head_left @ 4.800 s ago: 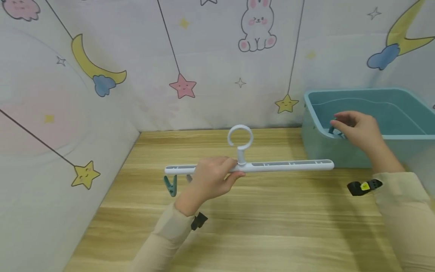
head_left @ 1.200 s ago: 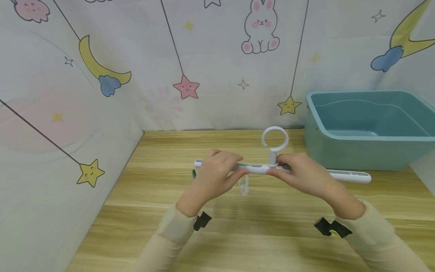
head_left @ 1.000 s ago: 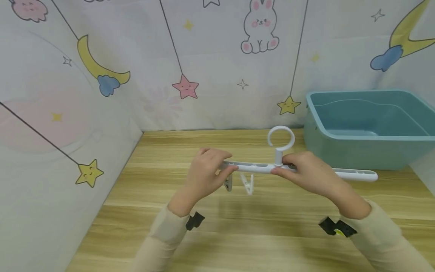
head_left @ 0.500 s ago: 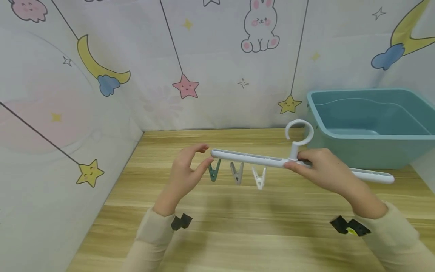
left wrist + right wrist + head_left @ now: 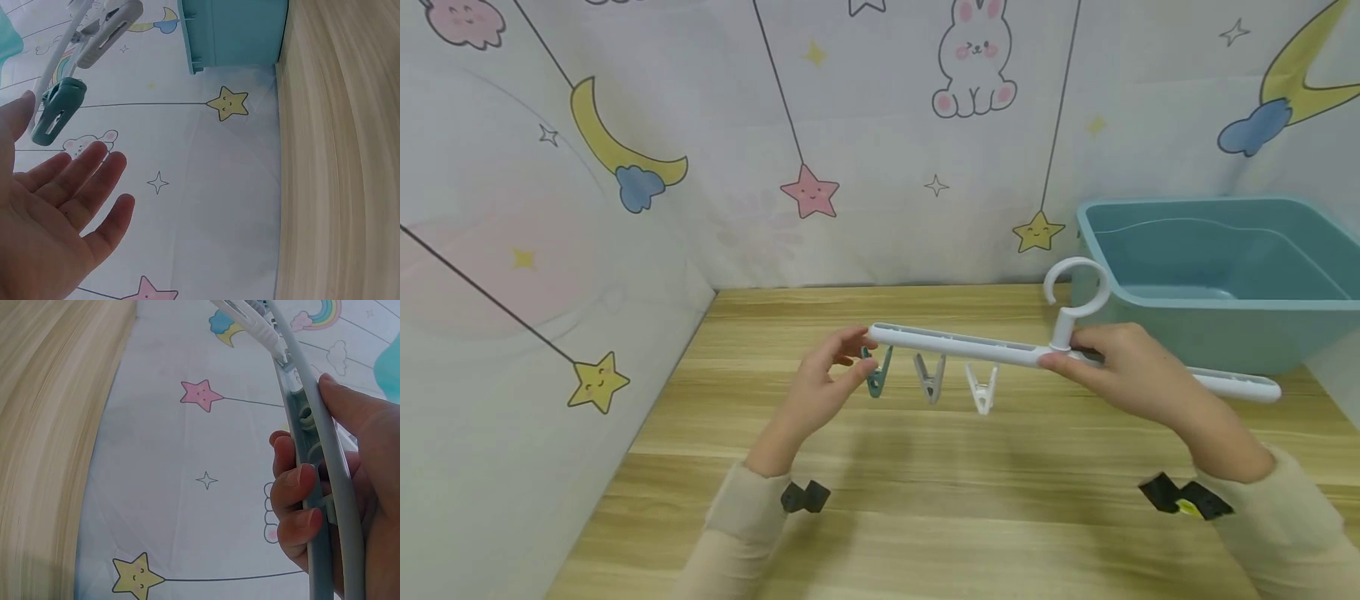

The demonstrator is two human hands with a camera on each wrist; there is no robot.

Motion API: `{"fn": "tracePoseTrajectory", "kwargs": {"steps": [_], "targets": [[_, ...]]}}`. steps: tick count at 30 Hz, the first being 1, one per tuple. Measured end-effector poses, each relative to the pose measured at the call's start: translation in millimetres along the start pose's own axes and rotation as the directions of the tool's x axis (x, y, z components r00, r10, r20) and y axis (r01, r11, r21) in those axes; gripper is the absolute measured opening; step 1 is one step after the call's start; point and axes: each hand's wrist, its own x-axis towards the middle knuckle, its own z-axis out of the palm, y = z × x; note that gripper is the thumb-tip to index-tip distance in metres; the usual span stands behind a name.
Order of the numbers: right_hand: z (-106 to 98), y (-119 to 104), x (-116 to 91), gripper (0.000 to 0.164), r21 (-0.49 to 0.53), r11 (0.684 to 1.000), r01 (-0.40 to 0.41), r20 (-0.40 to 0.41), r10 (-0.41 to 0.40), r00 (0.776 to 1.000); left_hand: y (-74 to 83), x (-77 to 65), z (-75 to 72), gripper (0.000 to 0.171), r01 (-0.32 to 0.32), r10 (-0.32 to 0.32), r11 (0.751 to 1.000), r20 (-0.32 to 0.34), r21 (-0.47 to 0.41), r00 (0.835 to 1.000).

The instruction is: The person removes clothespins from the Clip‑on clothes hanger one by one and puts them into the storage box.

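Observation:
A white clip hanger (image 5: pixel 962 343) with a hook (image 5: pixel 1063 329) is held up over the table, its left end raised. My right hand (image 5: pixel 1138 367) grips its bar just right of the hook; in the right wrist view the fingers (image 5: pixel 294 484) curl around it. Below the left half hang a green clip (image 5: pixel 877 382) at the end, then a grey clip (image 5: pixel 930 382), then a white clip (image 5: pixel 982 392). At the left end is my left hand (image 5: pixel 823 379), thumb beside the green clip. The left wrist view shows its fingers (image 5: pixel 94 187) spread and loosely bent, not closed around anything.
A blue-green bin (image 5: pixel 1225 333) stands at the back right, behind the hanger's right half. A patterned cloth wall (image 5: pixel 865 242) closes off the back and left of the wooden table (image 5: pixel 925 533).
My right hand has come from the bin to the hanger and shifted it right, raising its left end. My left hand has let go of the bar and moved left to the green clip.

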Motion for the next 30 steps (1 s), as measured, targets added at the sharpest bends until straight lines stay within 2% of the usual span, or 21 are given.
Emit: {"fn": "tracePoseTrajectory", "kwargs": {"steps": [3,6,8,10,12,14,19,24,30], "targets": [[0,1,0,0.023,0.006,1.000,0.010,-0.003,-0.010,1.000,-0.9,1.2,4.8,0.040,0.034,-0.030,0.997,0.063,-0.067,0.998],[0,2,1,0.021,0.010,1.000,0.022,-0.005,-0.022,1.000,-3.2,2.9,8.3,0.037,0.051,-0.024,0.978,0.132,-0.203,0.991],[0,2,1,0.020,0.015,0.999,0.028,-0.003,-0.028,1.000,-5.0,4.4,9.6,0.040,0.070,-0.014,0.945,0.174,-0.318,0.985],[0,2,1,0.019,0.021,0.999,0.026,0.006,-0.026,1.000,-7.3,5.6,10.6,0.045,0.090,0.004,0.900,0.214,-0.427,0.977],[-1,2,1,0.019,0.032,0.999,0.016,0.024,-0.017,1.000,-8.9,6.2,11.3,0.048,0.097,0.028,0.869,0.244,-0.485,0.969],[-1,1,1,0.019,0.038,0.999,0.001,0.045,-0.003,0.999,-10.0,6.4,12.0,0.047,0.099,0.050,0.851,0.267,-0.515,0.962],[-1,2,1,0.018,0.049,0.999,-0.003,0.067,0.000,0.998,-10.6,6.9,14.4,0.036,0.124,0.044,0.848,0.303,-0.515,0.952],[0,4,-1,0.014,0.065,0.996,0.065,0.043,-0.068,0.997,-9.9,7.9,14.8,0.034,0.145,0.013,0.857,0.304,-0.494,0.953],[0,7,-2,0.012,0.067,0.991,0.114,0.011,-0.115,0.993,-5.8,10.2,13.8,0.036,0.135,0.043,0.854,0.327,-0.503,0.944]]}}
